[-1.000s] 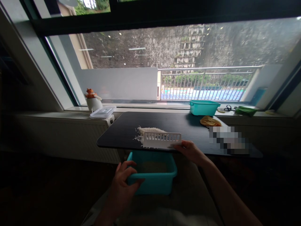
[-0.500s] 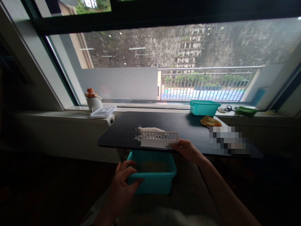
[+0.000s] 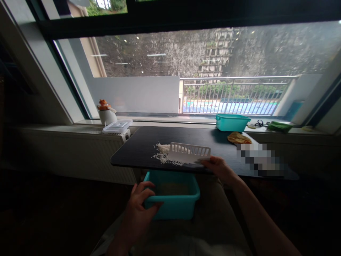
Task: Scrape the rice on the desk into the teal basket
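Note:
My right hand is closed on the right end of a white plastic piece with a row of slots, like a slotted divider. It is held slanted over the black tabletop. White grains like rice lie in a small heap at its left, partly behind it, with loose grains scattered along its lower edge. My left hand grips the left rim of a teal plastic bin, which sits below the table's front edge on my lap. The bin's inside is dim; a pale layer shows at its bottom.
Another teal bin stands at the table's back right, near a yellow cloth. Black scissors and a green cloth lie on the windowsill. At the left, a clear plastic lid and a white pot rest by the radiator.
My right hand has moved right and slightly tilted the slotted white piece away from the table's front edge. More loose grains show beneath it. My left hand and the bin have stayed put.

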A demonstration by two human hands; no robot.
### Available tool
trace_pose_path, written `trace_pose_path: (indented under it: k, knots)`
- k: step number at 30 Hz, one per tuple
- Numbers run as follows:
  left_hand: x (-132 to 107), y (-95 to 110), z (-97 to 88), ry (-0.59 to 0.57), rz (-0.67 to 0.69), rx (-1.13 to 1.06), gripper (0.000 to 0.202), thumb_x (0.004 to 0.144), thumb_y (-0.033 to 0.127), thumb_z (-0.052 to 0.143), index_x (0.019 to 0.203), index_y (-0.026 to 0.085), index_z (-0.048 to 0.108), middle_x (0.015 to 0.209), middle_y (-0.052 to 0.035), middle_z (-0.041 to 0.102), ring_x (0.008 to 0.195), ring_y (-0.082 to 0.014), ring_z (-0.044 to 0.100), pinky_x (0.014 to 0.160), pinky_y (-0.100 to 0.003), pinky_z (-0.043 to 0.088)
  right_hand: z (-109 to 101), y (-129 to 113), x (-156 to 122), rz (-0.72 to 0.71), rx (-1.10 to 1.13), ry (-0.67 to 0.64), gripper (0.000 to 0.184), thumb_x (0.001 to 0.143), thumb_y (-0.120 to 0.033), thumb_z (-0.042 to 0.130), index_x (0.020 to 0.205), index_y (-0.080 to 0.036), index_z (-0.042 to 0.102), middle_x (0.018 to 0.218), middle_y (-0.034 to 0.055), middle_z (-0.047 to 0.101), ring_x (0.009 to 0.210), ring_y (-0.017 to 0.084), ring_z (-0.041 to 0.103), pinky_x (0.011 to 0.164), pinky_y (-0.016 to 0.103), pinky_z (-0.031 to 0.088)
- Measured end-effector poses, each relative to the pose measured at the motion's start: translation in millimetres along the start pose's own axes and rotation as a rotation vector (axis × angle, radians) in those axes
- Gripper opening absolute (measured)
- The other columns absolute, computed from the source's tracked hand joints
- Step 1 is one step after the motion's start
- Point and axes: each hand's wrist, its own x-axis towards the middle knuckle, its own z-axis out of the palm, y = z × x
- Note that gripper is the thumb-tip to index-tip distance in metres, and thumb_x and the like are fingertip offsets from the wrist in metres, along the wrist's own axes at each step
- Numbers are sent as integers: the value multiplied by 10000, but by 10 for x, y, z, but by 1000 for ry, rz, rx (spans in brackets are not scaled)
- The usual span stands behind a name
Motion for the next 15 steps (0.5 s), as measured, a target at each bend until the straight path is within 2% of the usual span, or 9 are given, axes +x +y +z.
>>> trace_pose_path:
  k: [4,11,15]
  knots:
    - [9,0,3,-4,-3,-5,107,690,264,679,623,213,612,996,-47,624,953,-255,635,850,-412,513,-50,39,49,62,29,25,364,670,-440,703,904,-163,740,893,64,757,849,277,677,826,416,510]
    - [2,-7,3,-26,-24,-7,103,703,271,663,630,214,617,1020,-52,609,979,-268,628,836,-425,516,129,-44,67,-6,22,-67,315,712,-396,672,932,-181,736,927,44,748,890,253,666,842,395,502]
    - [2,-5,3,-15,-22,-9,100,699,270,663,626,217,619,1013,-51,614,968,-268,636,812,-410,527,137,-25,121,-7,16,-44,286,716,-364,661,907,-163,734,887,49,750,850,248,667,830,403,498]
